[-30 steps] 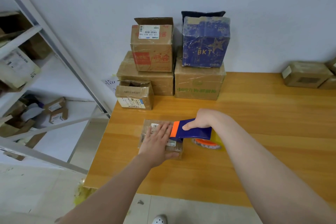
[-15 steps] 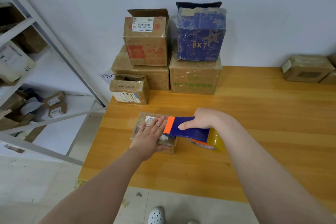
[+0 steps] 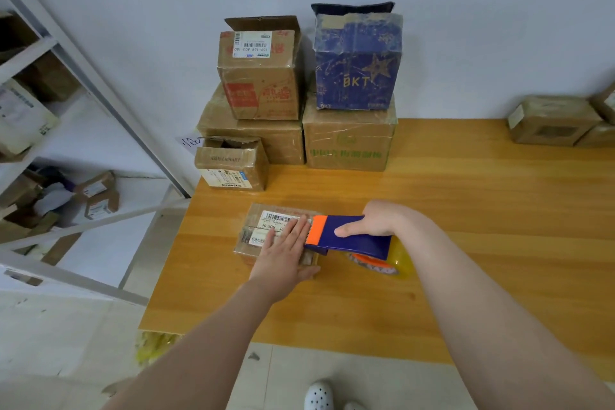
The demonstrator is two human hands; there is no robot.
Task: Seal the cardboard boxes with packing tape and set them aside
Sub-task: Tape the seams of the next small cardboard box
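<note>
The left hand (image 3: 283, 256) has its fingers (image 3: 295, 230) straight, pressing flat on the small labelled box (image 3: 254, 238). The right hand (image 3: 379, 220) curls around the blue-and-orange tape dispenser (image 3: 352, 238) at the box's right edge. The box sits on the wooden table (image 3: 482, 210), before stacked cartons (image 3: 349, 140).

We lost the near right part of the flat box (image 3: 256, 243) under the left hand (image 3: 283, 253), and part of its label (image 3: 276, 218) went with it; the small print was too fine for us to read. Right of the flat box, the right hand (image 3: 376, 220) showed us only a thumb. Its fingers went behind the tape dispenser (image 3: 346, 236), which also covered much of the tape roll (image 3: 382, 265). Far right of the flat box, a brown carton (image 3: 599, 136) was cut by the frame edge. Left of the flat box, the shelf (image 3: 83, 140) ran out of view, its contents blurred. Nearer than the flat box, a white shoe (image 3: 318, 396) was clipped at the bottom.
</note>
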